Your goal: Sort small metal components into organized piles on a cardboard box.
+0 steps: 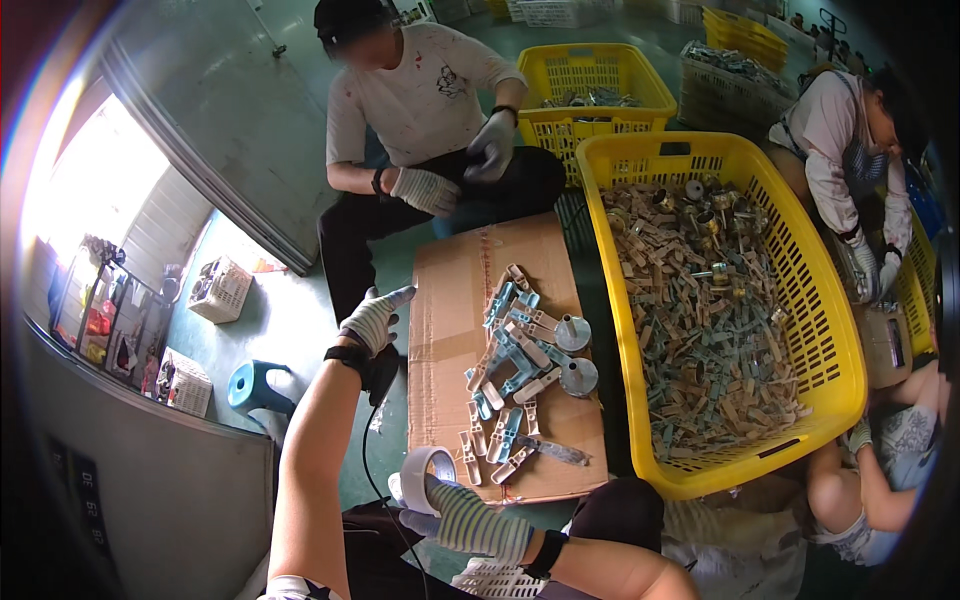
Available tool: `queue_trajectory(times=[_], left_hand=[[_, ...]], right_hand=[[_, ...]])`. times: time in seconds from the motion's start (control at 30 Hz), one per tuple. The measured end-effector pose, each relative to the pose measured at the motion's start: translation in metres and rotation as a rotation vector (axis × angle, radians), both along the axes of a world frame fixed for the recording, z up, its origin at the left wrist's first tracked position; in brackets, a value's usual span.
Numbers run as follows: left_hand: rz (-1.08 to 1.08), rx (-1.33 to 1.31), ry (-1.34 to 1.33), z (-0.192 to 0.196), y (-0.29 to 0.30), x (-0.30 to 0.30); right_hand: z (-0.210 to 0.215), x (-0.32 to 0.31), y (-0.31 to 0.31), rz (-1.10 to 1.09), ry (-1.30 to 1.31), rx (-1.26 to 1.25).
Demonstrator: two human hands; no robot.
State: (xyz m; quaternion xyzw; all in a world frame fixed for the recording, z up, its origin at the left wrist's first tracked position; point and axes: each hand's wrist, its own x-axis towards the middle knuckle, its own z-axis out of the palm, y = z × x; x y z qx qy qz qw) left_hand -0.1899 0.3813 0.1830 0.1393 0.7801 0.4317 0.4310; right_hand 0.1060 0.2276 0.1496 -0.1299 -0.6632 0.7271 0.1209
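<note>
My left hand [372, 318], in a striped glove, is raised beside the left edge of a cardboard sheet [440, 390], its index finger stretched out and nothing visible in it. My right hand [470, 518], also gloved, grips a roll of white tape [428, 472] at the near left corner of the cardboard. On the sheet lies a loose pile of beige and blue plastic clip-like pieces [515, 365]. Two round grey metal pieces [578, 377] rest at the pile's right side. A clear plastic-looking strip [562, 453] lies near the front.
A big yellow basket [815, 345] full of small parts stands right of the cardboard; another yellow basket [645, 75] is behind. Opposite me sits a person [430, 100] in gloves. Further people work at the right. A blue stool [250, 383] stands left. A dark cord [368, 470] hangs by my left arm.
</note>
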Motion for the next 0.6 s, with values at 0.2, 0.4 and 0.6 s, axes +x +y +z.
queue_trajectory(times=[0.2,0.4,0.6], left_hand=[[0.028,-0.015,-0.001,-0.009,-0.010,-0.017],[-0.049,-0.020,-0.018,-0.013,-0.004,-0.011],[-0.033,0.003,0.006,0.003,-0.026,-0.023]], right_hand=[[-0.011,-0.013,-0.016,-0.104,0.238,-0.522],[-0.033,-0.013,-0.022,-0.125,0.221,-0.572],[-0.005,-0.010,-0.014,0.029,0.122,-0.183]])
